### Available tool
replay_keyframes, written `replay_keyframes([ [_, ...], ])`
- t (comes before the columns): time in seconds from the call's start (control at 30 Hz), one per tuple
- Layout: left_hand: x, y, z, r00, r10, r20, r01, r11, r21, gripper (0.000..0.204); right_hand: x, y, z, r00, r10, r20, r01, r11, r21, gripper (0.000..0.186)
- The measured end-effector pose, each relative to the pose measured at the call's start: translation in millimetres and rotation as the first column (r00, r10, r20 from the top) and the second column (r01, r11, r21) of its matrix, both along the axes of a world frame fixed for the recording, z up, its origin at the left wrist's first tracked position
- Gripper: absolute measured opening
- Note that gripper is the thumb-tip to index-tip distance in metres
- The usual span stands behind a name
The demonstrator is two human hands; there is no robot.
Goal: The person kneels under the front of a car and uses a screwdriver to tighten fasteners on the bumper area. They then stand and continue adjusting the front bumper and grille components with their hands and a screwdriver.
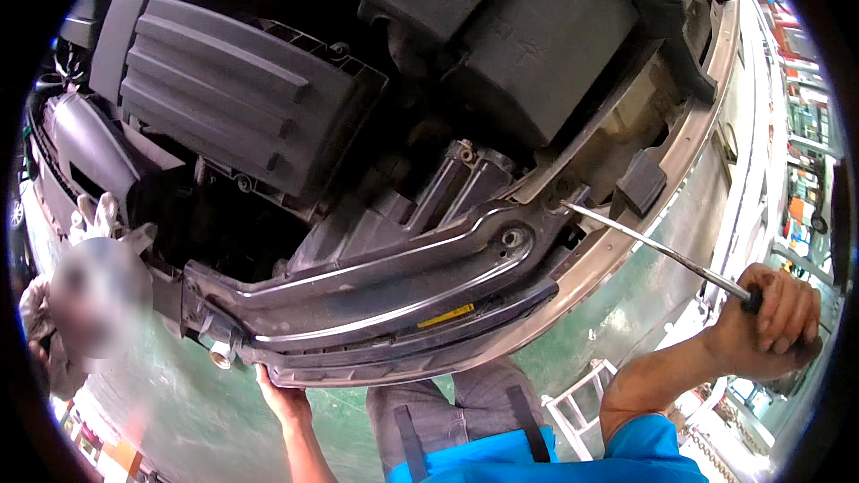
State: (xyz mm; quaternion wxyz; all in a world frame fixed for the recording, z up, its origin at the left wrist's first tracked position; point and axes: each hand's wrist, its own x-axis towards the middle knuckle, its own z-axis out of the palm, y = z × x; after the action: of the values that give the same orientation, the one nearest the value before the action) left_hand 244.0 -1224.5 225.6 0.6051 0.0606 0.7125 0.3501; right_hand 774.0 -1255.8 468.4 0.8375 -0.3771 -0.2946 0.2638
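Long silver-shafted, black-handled screwdriver (pixel 667 252) held tight in curled fingers of right hand (pixel 780 324), tip near curved black plastic panel (pixel 376 283), with left hand (pixel 284 401) at lower edge, grip unclear.

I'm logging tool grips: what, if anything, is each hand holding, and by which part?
The right hand holds a long-shafted screwdriver by its dark handle. The left hand is at the car's front edge; whether it grips cannot be told.
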Motion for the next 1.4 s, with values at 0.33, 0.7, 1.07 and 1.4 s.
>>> replay_keyframes([
  [0.33, -29.9, -9.9, -11.8, 0.996, -0.012, 0.087, 0.012, 1.0, -0.001, 0.056, -25.3, 27.5, 4.9, 0.998, 0.052, -0.033, -0.049, 0.996, 0.068, 0.022],
  [0.7, -31.0, -4.1, -11.1, 0.996, -0.066, 0.06, 0.067, 0.997, -0.024, 0.047, -78.6, 133.9, -83.1, 0.923, 0.234, 0.305, -0.16, 0.956, -0.247, 0.033],
  [1.07, -38.0, -6.3, -11.4, 0.982, -0.171, 0.081, 0.174, 0.984, -0.032, 0.057, -78.5, 135.8, -84.7, 0.931, 0.246, 0.27, -0.182, 0.953, -0.24, 0.031],
  [1.4, -28.7, -1.7, -8.3, 0.998, -0.032, 0.051, 0.037, 0.993, -0.112, 0.052, -96.4, 140.5, -91.9, 0.856, -0.089, 0.509, 0.245, 0.937, -0.248, 0.051],
])
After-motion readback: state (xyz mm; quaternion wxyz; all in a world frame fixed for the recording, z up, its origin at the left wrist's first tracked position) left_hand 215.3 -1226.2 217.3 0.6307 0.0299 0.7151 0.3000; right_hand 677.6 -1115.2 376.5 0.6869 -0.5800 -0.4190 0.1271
